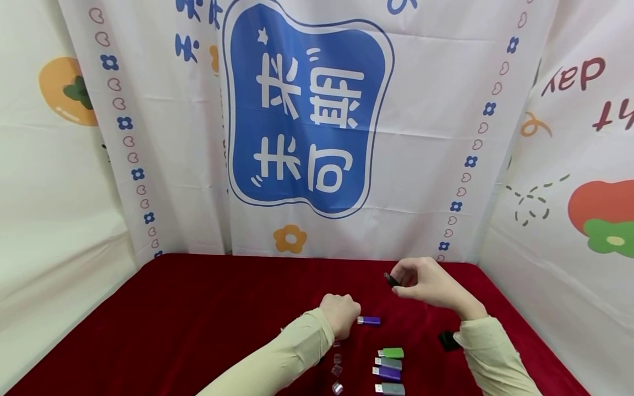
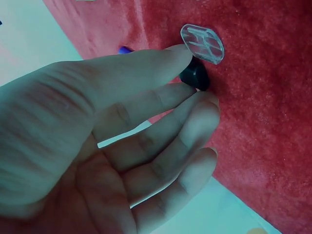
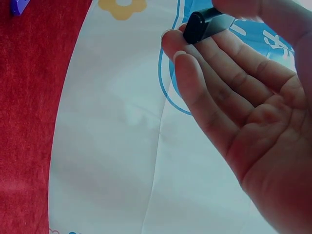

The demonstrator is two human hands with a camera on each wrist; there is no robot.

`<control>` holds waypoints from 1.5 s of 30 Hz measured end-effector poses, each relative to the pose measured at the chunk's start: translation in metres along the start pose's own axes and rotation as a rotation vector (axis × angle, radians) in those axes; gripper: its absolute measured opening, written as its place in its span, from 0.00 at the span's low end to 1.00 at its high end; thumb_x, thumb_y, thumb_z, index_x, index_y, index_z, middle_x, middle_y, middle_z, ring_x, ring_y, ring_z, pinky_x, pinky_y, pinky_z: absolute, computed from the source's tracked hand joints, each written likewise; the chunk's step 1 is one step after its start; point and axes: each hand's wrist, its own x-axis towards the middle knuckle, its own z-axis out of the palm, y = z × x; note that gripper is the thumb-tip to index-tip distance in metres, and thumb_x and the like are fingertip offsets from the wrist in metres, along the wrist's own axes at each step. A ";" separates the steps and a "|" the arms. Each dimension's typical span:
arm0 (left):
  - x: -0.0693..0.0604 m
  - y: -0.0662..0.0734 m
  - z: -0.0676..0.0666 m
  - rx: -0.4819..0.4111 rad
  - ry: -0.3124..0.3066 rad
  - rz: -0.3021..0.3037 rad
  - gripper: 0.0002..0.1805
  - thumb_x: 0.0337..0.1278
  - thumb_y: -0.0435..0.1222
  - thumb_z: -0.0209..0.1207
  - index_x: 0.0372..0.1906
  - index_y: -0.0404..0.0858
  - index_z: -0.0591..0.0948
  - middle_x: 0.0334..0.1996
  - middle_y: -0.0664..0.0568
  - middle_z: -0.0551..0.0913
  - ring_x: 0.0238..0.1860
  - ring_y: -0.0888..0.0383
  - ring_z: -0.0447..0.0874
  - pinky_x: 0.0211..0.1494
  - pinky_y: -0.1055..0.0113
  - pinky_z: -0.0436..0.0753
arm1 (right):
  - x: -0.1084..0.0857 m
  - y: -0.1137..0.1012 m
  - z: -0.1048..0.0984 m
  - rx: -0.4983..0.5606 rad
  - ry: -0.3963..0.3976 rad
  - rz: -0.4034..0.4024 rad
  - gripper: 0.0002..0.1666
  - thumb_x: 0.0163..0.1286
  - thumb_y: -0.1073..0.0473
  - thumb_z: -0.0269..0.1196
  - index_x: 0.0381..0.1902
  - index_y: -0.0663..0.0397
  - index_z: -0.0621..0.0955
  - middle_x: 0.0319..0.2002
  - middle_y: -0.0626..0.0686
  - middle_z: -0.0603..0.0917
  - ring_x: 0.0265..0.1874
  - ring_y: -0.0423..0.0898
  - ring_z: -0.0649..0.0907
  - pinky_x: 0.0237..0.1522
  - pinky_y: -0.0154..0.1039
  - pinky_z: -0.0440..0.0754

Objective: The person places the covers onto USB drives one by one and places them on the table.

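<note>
My right hand [image 1: 428, 283] is raised above the red cloth and pinches a black USB stick [image 3: 207, 24] between thumb and fingertips. Low over the cloth, my left hand [image 1: 340, 314] pinches a small black glossy piece [image 2: 195, 74]; fingers hide much of it, so its kind cannot be told. Just beyond the left thumb lies a clear plastic cap [image 2: 202, 44]. A purple USB stick [image 1: 371, 320] lies to the right of the left hand.
Nearer the front are a green USB stick [image 1: 393, 352], two grey ones and another purple one [image 1: 388, 374] in a column. Several clear caps [image 1: 337, 369] form a line left of them. A black object [image 1: 448, 341] lies by the right sleeve. Printed curtains [image 1: 421, 165] enclose the red-covered table [image 1: 223, 308].
</note>
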 end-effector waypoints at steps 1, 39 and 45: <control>0.000 0.001 0.000 -0.001 -0.003 0.001 0.10 0.40 0.35 0.72 0.20 0.50 0.81 0.25 0.57 0.82 0.24 0.58 0.81 0.23 0.59 0.79 | 0.000 0.000 0.000 -0.004 0.000 0.001 0.09 0.59 0.63 0.72 0.36 0.50 0.83 0.31 0.43 0.83 0.31 0.42 0.83 0.37 0.39 0.82; -0.027 -0.054 -0.055 -0.638 0.022 0.317 0.09 0.50 0.31 0.68 0.21 0.43 0.82 0.16 0.65 0.72 0.18 0.72 0.68 0.24 0.80 0.70 | 0.002 -0.017 0.003 -0.034 -0.002 -0.023 0.09 0.60 0.64 0.71 0.37 0.48 0.83 0.30 0.41 0.83 0.31 0.41 0.82 0.36 0.38 0.82; -0.038 -0.064 -0.066 -0.751 0.208 0.334 0.02 0.54 0.31 0.67 0.30 0.41 0.85 0.24 0.63 0.79 0.26 0.68 0.76 0.33 0.76 0.77 | 0.003 -0.029 0.003 -0.023 0.004 -0.048 0.09 0.60 0.65 0.71 0.37 0.49 0.83 0.30 0.41 0.83 0.31 0.42 0.82 0.35 0.40 0.82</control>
